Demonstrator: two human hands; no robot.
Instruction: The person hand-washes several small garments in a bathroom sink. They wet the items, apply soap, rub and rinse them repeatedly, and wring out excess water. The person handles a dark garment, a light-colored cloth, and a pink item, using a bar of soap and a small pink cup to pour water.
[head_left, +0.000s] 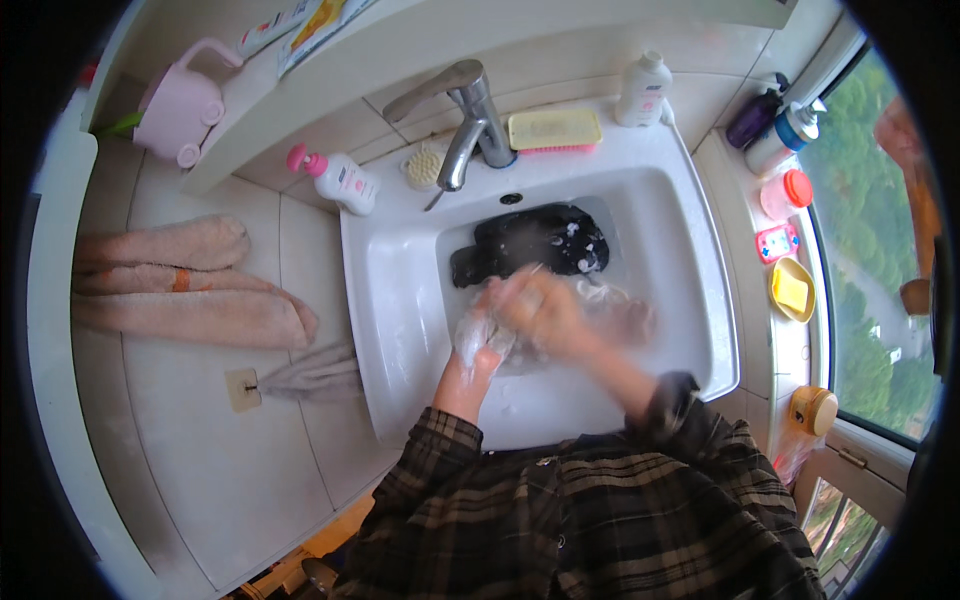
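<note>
Both hands are together over the white washbasin (386, 315). My left hand (484, 341) grips a wet, soapy white cloth (471, 337) that hangs over its wrist side. Pressed against it is my right hand (546, 311), closed like a fist on the same cloth and blurred by motion. What lies between the fingers is partly hidden. Beyond the hands, a black garment (517, 240) with patches of foam lies in the water. A pale, pinkish-brown cloth (631, 316) sits in the water to the right, blurred.
A chrome faucet (476, 112) stands at the basin's back. Along that rim are a pink-pump bottle (349, 184), a round bristle brush (424, 166), a yellow-backed brush (555, 131) and a white bottle (643, 94). A soap dish (784, 301) rests on the right ledge. Towels (217, 315) hang left.
</note>
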